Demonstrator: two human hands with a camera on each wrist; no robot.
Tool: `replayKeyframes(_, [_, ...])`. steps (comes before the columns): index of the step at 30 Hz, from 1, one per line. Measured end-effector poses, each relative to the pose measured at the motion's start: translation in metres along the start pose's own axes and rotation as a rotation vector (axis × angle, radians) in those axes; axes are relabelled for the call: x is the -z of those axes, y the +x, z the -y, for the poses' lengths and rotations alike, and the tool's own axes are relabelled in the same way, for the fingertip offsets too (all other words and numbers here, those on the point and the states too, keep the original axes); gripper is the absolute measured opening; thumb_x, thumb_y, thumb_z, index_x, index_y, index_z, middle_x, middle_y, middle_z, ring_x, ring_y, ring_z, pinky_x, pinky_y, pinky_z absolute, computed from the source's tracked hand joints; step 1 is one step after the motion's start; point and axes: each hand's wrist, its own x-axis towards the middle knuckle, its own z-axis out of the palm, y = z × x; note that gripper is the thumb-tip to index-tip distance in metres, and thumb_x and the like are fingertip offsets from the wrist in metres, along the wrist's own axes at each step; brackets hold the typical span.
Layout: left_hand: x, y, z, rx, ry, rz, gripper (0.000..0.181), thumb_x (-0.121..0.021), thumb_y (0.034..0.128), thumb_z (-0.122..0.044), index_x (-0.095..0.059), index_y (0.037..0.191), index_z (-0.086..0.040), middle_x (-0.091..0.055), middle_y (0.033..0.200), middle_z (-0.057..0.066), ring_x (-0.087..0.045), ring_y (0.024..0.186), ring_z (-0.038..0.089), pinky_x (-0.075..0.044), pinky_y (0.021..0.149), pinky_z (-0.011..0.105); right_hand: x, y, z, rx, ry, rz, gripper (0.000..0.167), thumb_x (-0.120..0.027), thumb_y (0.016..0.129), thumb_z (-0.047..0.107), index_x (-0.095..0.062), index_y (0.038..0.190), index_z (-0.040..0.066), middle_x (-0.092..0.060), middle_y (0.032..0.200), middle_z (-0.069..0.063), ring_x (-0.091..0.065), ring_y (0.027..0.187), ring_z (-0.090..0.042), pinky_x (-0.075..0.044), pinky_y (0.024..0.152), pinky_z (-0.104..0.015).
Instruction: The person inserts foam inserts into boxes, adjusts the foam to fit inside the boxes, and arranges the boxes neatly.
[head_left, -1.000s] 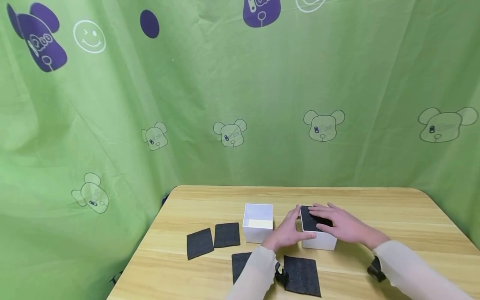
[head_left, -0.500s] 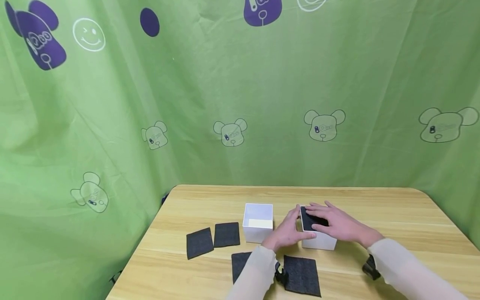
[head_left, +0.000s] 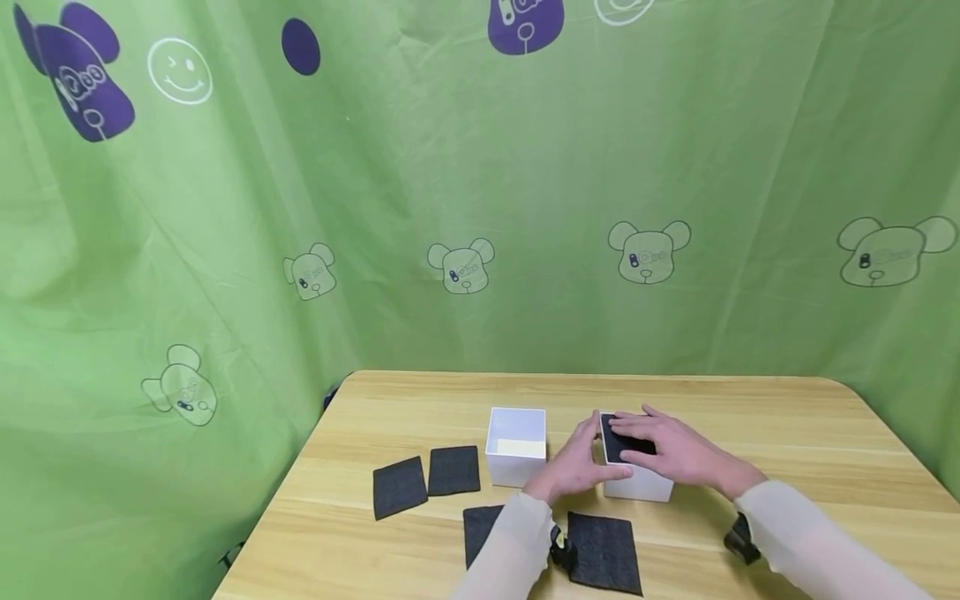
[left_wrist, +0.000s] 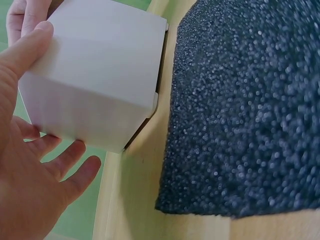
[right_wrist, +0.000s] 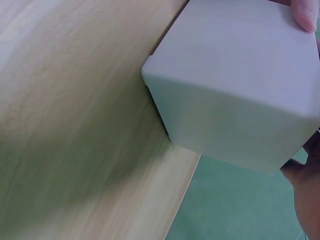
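Across the whole back there's the green curtain [head_left: 540,150], creased, printed with bear heads, some filled in purple, and a winking smiley high on the left. In front of it lies the tabletop [head_left: 810,433], light wood with the grain running side to side and rounded far corners.

And here are the arms, reaching in from the near side: a pale right sleeve [head_left: 817,533] and a pale left sleeve [head_left: 510,550]. On to the boxes! The white box [head_left: 641,485] on the right is where the action is, upright on the tabletop, and the second box [head_left: 516,472] stands apart to its left, its inside in plain sight.

Now the hands: the left hand [head_left: 570,467] has its grip clamped round the white box's near left corner, thumb on the near wall, fingers at the left one. Up top, the right hand [head_left: 678,450], grip apart, fingers spread, lies across a black square [head_left: 613,446] framed by the white rim; whether it sits flush is hard to say with that hand covering much of it.

Four more squares down on the wood! A leftmost square [head_left: 400,488] just beside its neighbour [head_left: 453,471], a third square [head_left: 480,525] partly under the left sleeve, and a fourth square [head_left: 604,552] in front of the white box, all dark and flat.
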Motion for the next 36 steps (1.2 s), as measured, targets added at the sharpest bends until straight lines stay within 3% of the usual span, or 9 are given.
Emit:
replayKeyframes(13, [0.0001, 0.0006, 0.0005, -0.005, -0.020, 0.000, 0.102, -0.072, 0.0782, -0.052, -0.008, 0.153, -0.024, -0.018, 0.155, -0.002, -0.024, 0.138, 0.018, -0.028, 0.109, 0.041, 0.0009, 0.0042, -0.0058, 0.026, 0.054, -0.025, 0.045, -0.073, 0.083, 0.030, -0.066, 0.116, 0.000, -0.062, 0.121, -0.014, -0.057, 0.114, -0.031, -0.031, 0.101, -0.059])
replayKeyframes(23, [0.0000, 0.0011, 0.0010, 0.000, -0.008, -0.005, 0.103, -0.072, 0.0771, -0.052, -0.010, 0.153, -0.022, -0.021, 0.154, -0.001, -0.026, 0.137, 0.018, -0.029, 0.109, 0.040, 0.0000, 0.0048, -0.0099, 0.018, 0.086, -0.005, 0.045, -0.073, 0.083, 0.032, -0.067, 0.115, 0.001, -0.063, 0.120, -0.014, -0.057, 0.113, -0.032, -0.031, 0.102, -0.058])
replayKeyframes(36, [0.0008, 0.0012, -0.0010, 0.002, 0.007, -0.010, 0.103, -0.075, 0.0759, -0.049, -0.013, 0.153, -0.020, -0.024, 0.153, 0.000, -0.030, 0.136, 0.018, -0.031, 0.108, 0.039, -0.0008, 0.0023, -0.0089, 0.040, 0.097, -0.053, 0.044, -0.074, 0.082, 0.032, -0.069, 0.112, 0.001, -0.064, 0.116, -0.016, -0.059, 0.107, -0.036, -0.035, 0.097, -0.059])
